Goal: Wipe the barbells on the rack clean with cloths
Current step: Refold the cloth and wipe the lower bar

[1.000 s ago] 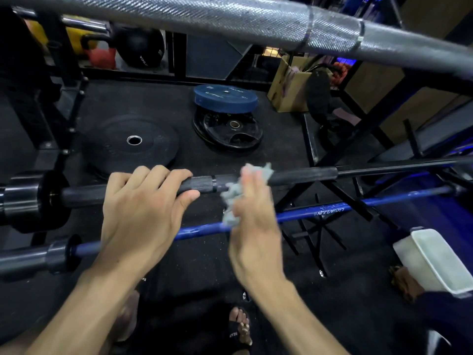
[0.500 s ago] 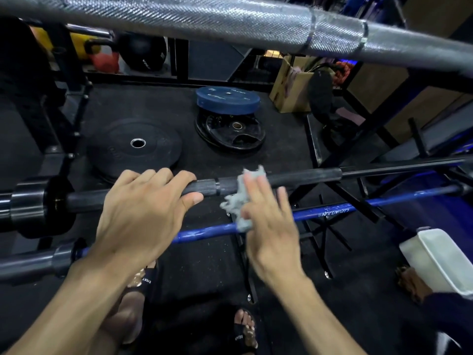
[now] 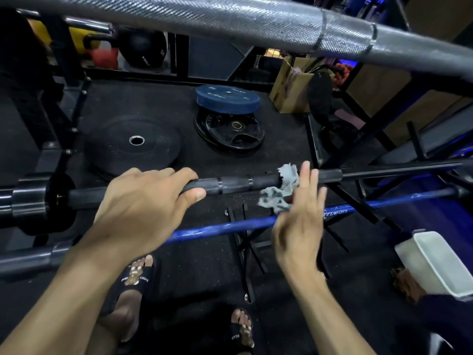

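Observation:
A black barbell [image 3: 235, 184] runs left to right across the middle of the view. My left hand [image 3: 143, 201] grips its shaft near the left collar, fingers curled over the top and thumb underneath. A crumpled grey cloth [image 3: 280, 192] lies against the bar further right. My right hand [image 3: 300, 224] presses the cloth to the bar with fingers nearly straight, motion-blurred. Below runs a blue barbell [image 3: 225, 228], partly hidden by both hands. A knurled silver barbell [image 3: 230, 20] crosses the top, close to the camera.
Black weight plates [image 3: 133, 149] and a blue plate on a black one [image 3: 227, 98] lie on the rubber floor behind the bars. A white tub [image 3: 435, 262] sits at the right, held by another person's hand. Rack struts stand at the right. My sandalled feet are below.
My right hand has slid the cloth rightward along the black bar. The left hand has kept its grip. The camera has shifted slightly.

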Available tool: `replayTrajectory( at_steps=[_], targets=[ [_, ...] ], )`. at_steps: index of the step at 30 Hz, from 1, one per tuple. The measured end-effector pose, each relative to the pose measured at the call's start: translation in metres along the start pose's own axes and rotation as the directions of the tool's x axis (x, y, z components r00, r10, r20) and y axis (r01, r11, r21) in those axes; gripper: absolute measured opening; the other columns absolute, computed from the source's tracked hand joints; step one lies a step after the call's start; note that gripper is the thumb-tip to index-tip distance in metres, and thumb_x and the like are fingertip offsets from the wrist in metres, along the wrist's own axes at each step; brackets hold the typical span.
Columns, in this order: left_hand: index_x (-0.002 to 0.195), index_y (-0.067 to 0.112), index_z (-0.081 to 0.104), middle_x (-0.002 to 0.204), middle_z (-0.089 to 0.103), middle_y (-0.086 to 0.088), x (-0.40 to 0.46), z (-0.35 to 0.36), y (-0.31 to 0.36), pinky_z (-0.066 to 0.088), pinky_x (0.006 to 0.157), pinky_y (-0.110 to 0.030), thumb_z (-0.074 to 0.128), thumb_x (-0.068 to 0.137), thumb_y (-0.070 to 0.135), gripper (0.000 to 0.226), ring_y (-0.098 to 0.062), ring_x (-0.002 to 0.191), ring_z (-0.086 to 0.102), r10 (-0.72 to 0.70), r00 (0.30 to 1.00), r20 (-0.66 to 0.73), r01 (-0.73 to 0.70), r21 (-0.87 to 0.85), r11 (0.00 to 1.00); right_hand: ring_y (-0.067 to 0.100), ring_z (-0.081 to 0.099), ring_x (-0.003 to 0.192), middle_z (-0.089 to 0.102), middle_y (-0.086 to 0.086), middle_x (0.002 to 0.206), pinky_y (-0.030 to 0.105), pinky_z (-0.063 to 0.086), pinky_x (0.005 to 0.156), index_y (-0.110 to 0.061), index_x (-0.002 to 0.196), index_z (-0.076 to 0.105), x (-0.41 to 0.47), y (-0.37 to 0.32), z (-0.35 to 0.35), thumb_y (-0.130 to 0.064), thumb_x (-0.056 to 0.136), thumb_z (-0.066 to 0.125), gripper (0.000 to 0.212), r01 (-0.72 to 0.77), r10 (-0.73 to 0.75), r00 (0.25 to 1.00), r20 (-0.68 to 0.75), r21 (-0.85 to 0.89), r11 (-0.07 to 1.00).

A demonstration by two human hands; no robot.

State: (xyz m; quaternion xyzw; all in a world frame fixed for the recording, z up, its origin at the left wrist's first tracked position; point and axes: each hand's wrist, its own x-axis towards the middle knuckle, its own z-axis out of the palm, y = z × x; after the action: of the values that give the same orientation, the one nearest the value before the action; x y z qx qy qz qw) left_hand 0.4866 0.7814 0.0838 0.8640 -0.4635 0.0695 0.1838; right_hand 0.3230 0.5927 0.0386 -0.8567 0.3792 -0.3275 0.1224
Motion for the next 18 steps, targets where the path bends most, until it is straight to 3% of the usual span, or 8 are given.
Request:
replayTrajectory(
  at_steps=[2,5,6,8,10,12,16,18],
  targets=[
    [0.105,0.036,0.059,0.069,0.054,0.011,-0.001,0.001,0.001,0.045,0.073,-0.037,0.028,0.100,0.059,0.039,-0.013,0.069,0.061,0.021,1.000,-0.022,-0.021,0.008,1.000,0.019,0.008,0.157,0.018,0.006,0.167,0.047,0.008,0.128,-0.002,0.148,0.034,-0.015,-0.021,0.005,0.021,0.059,0.045,0.093,0.176,-0.177,0.980,0.095,0.021,0.984],
    [0.106,0.032,0.064,0.069,0.054,0.010,-0.003,0.004,0.001,0.043,0.070,-0.038,0.037,0.101,0.055,0.036,-0.016,0.068,0.062,0.048,0.996,-0.079,-0.047,0.022,0.999,0.022,0.011,0.158,0.028,0.008,0.166,0.046,0.008,0.127,-0.014,0.104,0.052,-0.023,-0.043,0.007,-0.002,0.081,0.050,0.026,0.364,-0.418,0.883,0.211,0.252,0.897],
    [0.107,0.030,0.065,0.069,0.054,0.010,-0.003,0.005,0.001,0.042,0.071,-0.038,0.039,0.101,0.054,0.035,-0.017,0.068,0.062,0.052,0.994,-0.094,-0.050,0.026,0.998,0.020,0.015,0.157,0.035,0.007,0.164,0.042,0.011,0.127,-0.013,0.099,0.053,-0.017,-0.044,0.001,-0.014,0.092,0.046,0.010,0.303,-0.367,0.915,0.167,0.316,0.899],
    [0.108,0.027,0.066,0.070,0.055,0.009,-0.004,0.008,0.001,0.042,0.071,-0.039,0.041,0.102,0.051,0.036,-0.019,0.067,0.061,0.056,0.991,-0.124,-0.053,0.026,0.998,0.017,0.036,0.149,0.052,0.000,0.152,0.034,0.027,0.119,-0.017,0.095,0.055,-0.005,-0.039,-0.014,-0.025,0.099,0.045,0.013,0.097,-0.129,0.991,0.035,0.478,0.873],
    [0.108,0.024,0.067,0.071,0.056,0.008,-0.005,0.010,0.000,0.042,0.071,-0.040,0.043,0.102,0.050,0.036,-0.021,0.067,0.061,0.059,0.988,-0.144,-0.056,0.025,0.998,0.006,0.058,0.117,0.067,-0.013,0.122,0.034,0.044,0.099,-0.024,0.090,0.054,0.008,-0.035,-0.030,-0.011,0.096,0.049,0.016,-0.093,0.153,0.987,-0.053,0.587,0.804],
    [0.108,0.023,0.067,0.071,0.056,0.008,-0.006,0.011,-0.001,0.041,0.071,-0.040,0.044,0.102,0.050,0.036,-0.021,0.067,0.061,0.063,0.986,-0.154,-0.060,0.027,0.998,0.005,0.058,0.084,0.065,-0.017,0.086,0.032,0.047,0.077,-0.026,0.084,0.055,0.018,-0.035,-0.039,-0.007,0.095,0.049,0.023,-0.218,0.280,0.960,0.014,0.666,0.713],
    [0.110,0.023,0.068,0.074,0.059,0.008,-0.007,0.011,-0.001,0.041,0.071,-0.039,0.043,0.103,0.050,0.038,-0.021,0.069,0.061,0.073,0.985,-0.156,-0.068,0.037,0.997,0.010,0.050,0.063,0.059,-0.004,0.067,0.027,0.039,0.059,-0.020,0.075,0.061,0.030,-0.045,-0.044,-0.013,0.076,0.045,0.018,-0.453,0.215,0.891,0.399,0.763,0.462],
    [0.112,0.024,0.068,0.075,0.059,0.008,-0.008,0.010,-0.001,0.041,0.072,-0.038,0.042,0.102,0.052,0.039,-0.020,0.070,0.061,0.069,0.987,-0.144,-0.064,0.041,0.997,0.014,0.054,0.065,0.062,0.001,0.069,0.031,0.040,0.062,-0.019,0.076,0.065,0.032,-0.053,-0.046,-0.017,0.078,0.048,0.017,-0.499,0.109,0.853,0.511,0.735,0.459]
  ],
)
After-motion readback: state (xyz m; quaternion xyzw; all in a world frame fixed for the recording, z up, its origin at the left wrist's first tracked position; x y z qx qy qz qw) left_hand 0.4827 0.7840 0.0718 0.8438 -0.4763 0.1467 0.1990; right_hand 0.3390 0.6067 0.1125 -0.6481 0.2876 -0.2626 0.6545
